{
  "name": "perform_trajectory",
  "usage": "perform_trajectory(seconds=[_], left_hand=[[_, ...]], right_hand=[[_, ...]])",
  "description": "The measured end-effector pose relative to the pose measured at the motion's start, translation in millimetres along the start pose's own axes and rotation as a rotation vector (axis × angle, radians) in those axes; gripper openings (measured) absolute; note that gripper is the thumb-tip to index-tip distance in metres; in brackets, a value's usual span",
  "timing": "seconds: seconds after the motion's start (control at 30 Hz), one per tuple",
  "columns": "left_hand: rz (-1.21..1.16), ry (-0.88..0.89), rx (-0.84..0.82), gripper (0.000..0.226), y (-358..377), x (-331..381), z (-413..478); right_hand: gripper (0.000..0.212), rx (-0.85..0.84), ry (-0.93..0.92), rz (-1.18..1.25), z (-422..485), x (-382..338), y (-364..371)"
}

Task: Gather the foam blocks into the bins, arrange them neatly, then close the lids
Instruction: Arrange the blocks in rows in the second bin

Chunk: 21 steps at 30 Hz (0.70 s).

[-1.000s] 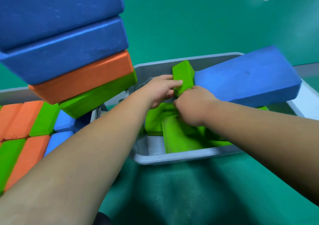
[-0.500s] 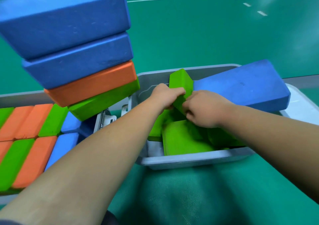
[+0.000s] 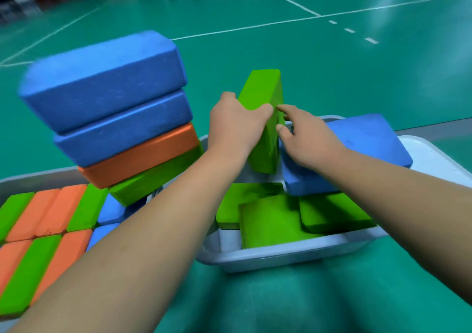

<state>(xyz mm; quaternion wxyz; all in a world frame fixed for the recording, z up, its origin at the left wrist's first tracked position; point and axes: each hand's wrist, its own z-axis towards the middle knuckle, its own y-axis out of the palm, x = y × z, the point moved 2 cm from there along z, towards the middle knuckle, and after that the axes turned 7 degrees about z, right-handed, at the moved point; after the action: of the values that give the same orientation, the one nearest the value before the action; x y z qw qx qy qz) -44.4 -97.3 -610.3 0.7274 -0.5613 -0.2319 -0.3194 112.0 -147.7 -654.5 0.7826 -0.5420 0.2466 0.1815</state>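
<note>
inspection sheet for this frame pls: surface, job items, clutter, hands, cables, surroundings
Surface: green sports floor with white lines.
Job's things: right bin holds loose green blocks and a tilted blue block; left bin's blocks lie in neat rows, with a leaning four-block stack on top. No lid closed.
Clutter: nothing seen.
Hands: left hand grips an upright green block; right hand open, fingertips at its edge.
Cables: nothing seen.
Surroundings: blurred items at the far wall.

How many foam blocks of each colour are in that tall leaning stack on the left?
Blue foam blocks: 2
Orange foam block: 1
Green foam block: 1
Total: 4
</note>
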Motion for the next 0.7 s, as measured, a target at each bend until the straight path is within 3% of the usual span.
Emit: perform_trajectory(seconds=[0.23,0.37,0.47,0.6,0.7], left_hand=[[-0.1,0.103,0.103,0.041,-23,7,-5],[-0.242,0.114,0.134,0.072,-24,6,-3],[-0.501,-0.018,0.05,0.076,-10,-2,-8],[-1.134,-0.304,-0.147,0.06,24,-6,-10],[-1.171,-0.408,-0.305,0.049,55,-10,-20]], right_hand=[[0.066,0.015,-0.016,0.156,0,-6,0],[0.067,0.126,-0.064,0.24,6,-8,-1],[0.061,0.267,-0.064,0.077,11,-1,-8],[0.054,0.407,-0.05,-0.244,8,1,-25],[0.05,0.35,-0.029,-0.321,10,16,-28]])
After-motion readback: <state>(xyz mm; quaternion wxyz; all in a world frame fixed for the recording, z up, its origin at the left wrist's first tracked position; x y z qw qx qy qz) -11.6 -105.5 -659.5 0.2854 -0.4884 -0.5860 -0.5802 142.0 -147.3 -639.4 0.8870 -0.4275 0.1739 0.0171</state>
